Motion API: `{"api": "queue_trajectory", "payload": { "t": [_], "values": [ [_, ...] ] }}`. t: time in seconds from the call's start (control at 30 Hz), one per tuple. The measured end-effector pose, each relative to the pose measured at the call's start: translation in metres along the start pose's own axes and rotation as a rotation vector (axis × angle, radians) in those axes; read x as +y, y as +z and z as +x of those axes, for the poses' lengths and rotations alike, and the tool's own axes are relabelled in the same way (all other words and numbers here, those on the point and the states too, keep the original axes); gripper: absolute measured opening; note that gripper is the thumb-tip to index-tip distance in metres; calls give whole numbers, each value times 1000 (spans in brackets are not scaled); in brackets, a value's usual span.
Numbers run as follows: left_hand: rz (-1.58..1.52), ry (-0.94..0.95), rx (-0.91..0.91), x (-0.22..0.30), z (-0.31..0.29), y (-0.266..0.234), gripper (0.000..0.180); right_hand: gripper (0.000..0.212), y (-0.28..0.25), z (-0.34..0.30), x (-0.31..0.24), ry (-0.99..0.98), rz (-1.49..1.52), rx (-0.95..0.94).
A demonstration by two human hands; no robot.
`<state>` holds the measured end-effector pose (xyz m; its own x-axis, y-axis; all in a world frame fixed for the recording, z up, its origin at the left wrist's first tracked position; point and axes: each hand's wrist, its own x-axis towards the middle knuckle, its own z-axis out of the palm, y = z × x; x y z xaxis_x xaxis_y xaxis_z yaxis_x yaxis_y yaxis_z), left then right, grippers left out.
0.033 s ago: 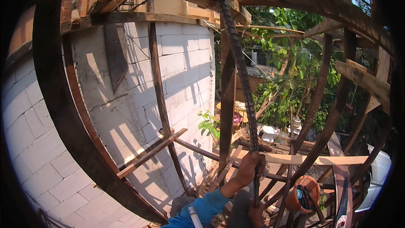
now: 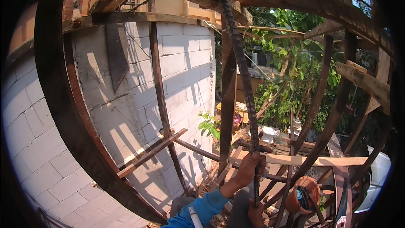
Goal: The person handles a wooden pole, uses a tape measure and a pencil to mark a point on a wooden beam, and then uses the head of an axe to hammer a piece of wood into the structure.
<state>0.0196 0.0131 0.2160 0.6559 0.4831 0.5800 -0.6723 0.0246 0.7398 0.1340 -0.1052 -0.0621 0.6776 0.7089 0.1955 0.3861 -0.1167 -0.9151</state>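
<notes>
A long dark ribbed steel bar point(image 2: 247, 88) runs from the timber overhead down to my hands, leaning slightly. My left hand point(image 2: 248, 169), below a blue sleeve point(image 2: 206, 206), is closed around the bar with the thumb uppermost. Lower down, my right hand point(image 2: 256, 214) is closed at the bar's lower part, its fingers partly hidden by the bar and the picture's lower edge. A short dark rounded piece point(image 2: 266, 148) sticks out just above my left fist; its kind cannot be made out.
Dark timber posts point(image 2: 228, 101) and beams point(image 2: 135, 17) surround me. A pale block wall point(image 2: 177, 67) stands to the left. At right, an orange bucket point(image 2: 291, 204) holds tools, near a light plank point(image 2: 312, 159) lying crosswise. Leafy trees point(image 2: 291, 67) grow behind.
</notes>
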Motion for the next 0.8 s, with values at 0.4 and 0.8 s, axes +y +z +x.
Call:
{"api": "queue_trajectory", "payload": {
  "t": [0.4, 0.8],
  "values": [
    [-225, 113, -110, -35, 72, 169, 45, 32, -298, 6, -43, -160, -388, 560],
    [-80, 47, -158, -43, 64, 112, 63, 35, -232, 12, -43, -42, -284, 295]
  ]
}}
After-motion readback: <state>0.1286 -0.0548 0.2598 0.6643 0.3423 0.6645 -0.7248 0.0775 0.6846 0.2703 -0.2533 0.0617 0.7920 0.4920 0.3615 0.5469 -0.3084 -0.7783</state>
